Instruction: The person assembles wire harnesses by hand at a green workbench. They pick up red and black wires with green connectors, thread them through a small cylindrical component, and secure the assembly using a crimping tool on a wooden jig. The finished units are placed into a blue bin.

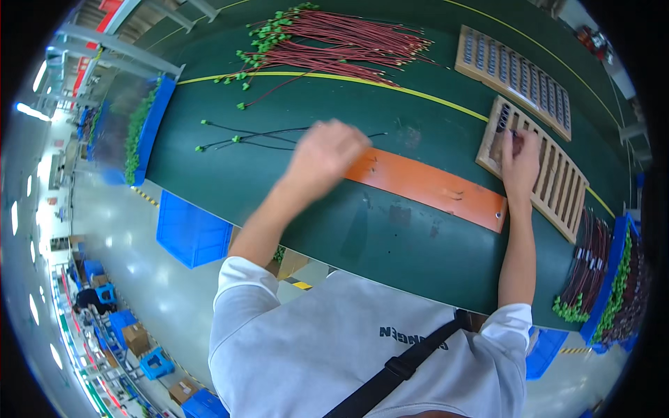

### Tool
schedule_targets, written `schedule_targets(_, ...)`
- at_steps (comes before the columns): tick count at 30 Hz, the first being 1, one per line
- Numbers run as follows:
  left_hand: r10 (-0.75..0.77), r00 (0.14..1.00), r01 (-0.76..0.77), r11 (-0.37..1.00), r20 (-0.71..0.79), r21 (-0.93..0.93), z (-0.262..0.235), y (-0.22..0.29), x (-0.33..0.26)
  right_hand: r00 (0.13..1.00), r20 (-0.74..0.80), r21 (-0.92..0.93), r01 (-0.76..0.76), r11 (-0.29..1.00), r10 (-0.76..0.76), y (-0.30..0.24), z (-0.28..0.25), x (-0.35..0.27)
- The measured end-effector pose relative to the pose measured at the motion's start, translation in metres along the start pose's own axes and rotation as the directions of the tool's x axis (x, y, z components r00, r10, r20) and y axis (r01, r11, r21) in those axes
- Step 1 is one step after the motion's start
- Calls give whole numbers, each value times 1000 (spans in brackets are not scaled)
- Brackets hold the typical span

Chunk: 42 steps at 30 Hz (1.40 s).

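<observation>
My left hand (324,157) is blurred and lies knuckles up on a few thin black wires (251,136) with green connectors on the green table (390,237). Its fingers curl down over them, and one wire end sticks out on the hand's right. My right hand (519,164) rests on a wooden slotted tray (557,184) at the right. Its fingertips reach into a slot near the tray's far end, where a small dark part (512,132) shows. Whether the fingers grip that part is hidden.
A big bundle of red wires with green connectors (327,42) lies at the far side. A second wooden tray (516,76) sits beyond the first. An orange strip (432,188) crosses the table's middle. Blue bins (191,233) stand at the left, and one with wire bundles (613,285) at the right.
</observation>
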<state>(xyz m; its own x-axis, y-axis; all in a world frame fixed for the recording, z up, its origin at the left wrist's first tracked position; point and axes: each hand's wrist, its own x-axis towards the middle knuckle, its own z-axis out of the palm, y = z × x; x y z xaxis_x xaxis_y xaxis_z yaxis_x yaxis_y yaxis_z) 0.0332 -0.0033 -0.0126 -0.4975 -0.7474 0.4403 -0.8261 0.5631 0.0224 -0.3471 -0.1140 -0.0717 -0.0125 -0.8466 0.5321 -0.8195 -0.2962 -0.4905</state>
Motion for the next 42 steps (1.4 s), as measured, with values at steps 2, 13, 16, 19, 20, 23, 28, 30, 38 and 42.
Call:
schedule_targets(2,-89,996,93,969,-26,229,-4,-63,-6,991,69,21,-117,993,115,4,-6,-2)
schedule_targets(13,-308,943,276,936,123,219,43,-207,17,991,124,-23,43,999,-40,-9,-4,4)
schedule_targets(16,-331,907,293,940,259,175,8,-211,-4,990,136,-26,33,999,-29,-10,-5,4)
schedule_targets(19,-446,804,393,895,392,212,-34,-204,-34,989,145,-40,45,998,-38,-6,-6,2)
schedule_targets(20,-494,768,429,869,408,245,-45,-207,-50,988,147,-35,58,998,-52,-5,-4,2)
schedule_targets(23,-470,761,404,882,446,240,-59,-207,-85,986,157,-42,58,997,-51,-3,-1,2)
schedule_targets(28,-443,825,403,896,350,185,-57,-176,-92,985,159,-63,75,995,-64,-3,0,2)
schedule_targets(30,-433,834,401,901,342,163,-56,-168,-93,987,125,-39,111,993,-105,-2,1,2)
schedule_targets(38,-349,797,359,930,493,77,-53,-154,-88,988,125,-37,101,994,-96,-5,-1,2)
schedule_targets(42,-321,805,290,946,499,142,-51,-158,-90,989,101,-24,116,993,-113,-1,2,2)
